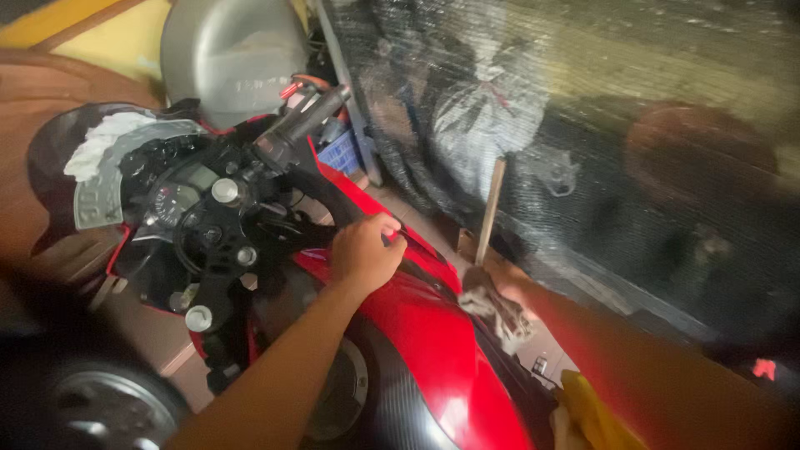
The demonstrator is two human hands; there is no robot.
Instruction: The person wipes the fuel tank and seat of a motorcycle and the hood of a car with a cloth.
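I look down on a red motorcycle (pixel 425 333) with black trim. My left hand (pixel 365 250) rests on the top edge of its red side fairing, fingers curled against the panel near the handlebar (pixel 304 121). My right hand (pixel 504 287) is lower on the right side of the fairing, closed on a crumpled grey-white rag (pixel 492 308) pressed against the bodywork. The instrument cluster (pixel 179 196) and the black top yoke (pixel 221 242) sit to the left of my left hand.
A wall of dark mesh netting (pixel 583 125) over bagged goods runs close along the bike's right side. A thin wooden stick (pixel 490 208) leans there. A grey rounded cover (pixel 229 54) stands behind the handlebar. A yellow cloth (pixel 592 412) lies at the lower right.
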